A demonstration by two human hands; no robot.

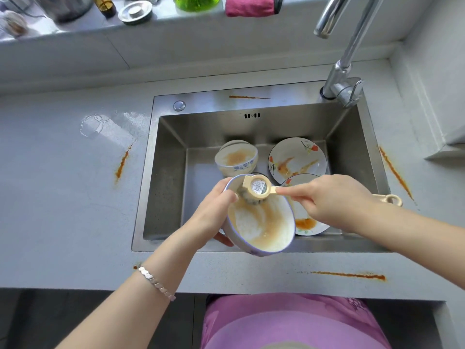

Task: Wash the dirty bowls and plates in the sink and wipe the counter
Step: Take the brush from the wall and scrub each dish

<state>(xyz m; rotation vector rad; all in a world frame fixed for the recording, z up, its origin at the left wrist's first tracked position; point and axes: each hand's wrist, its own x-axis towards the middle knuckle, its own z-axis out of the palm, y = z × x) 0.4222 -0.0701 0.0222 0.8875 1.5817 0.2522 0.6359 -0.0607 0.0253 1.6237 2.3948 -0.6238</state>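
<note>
- You are standing at the counter (63,197), whose front edge is carrying a long orange sauce streak (349,275) to your right.
- Your left wrist is wearing a silver bracelet (156,282).
- Your left hand (214,212) is gripping the smeared bowl (261,222) by its rim, thumb on the inner edge and fingers curling under it, and tilting it toward you over the front of the sink (171,172).
- Your right hand (329,202) is closing round the cream handle of the dish brush (256,188); the bristle head is pressing against the bowl's inner wall near the far rim, where orange-brown residue is showing.
- Under your right hand a sauce-stained plate (305,224) is lying on the sink floor, partly hidden.
- Farther back, a flowered plate (297,158) with orange smears is overlapping it.
- Left of that plate, two stacked bowls (236,158) are lying tipped, the inside one stained.
- More streaks are marking the counter left (122,163) and right (395,172) of the sink, and a water puddle (108,127) is sitting near its left rear corner.
- The faucet (344,66) is rising from the right rear corner.
- On the sill, a pink cloth (249,6) and a sink strainer (136,11) are resting.
</note>
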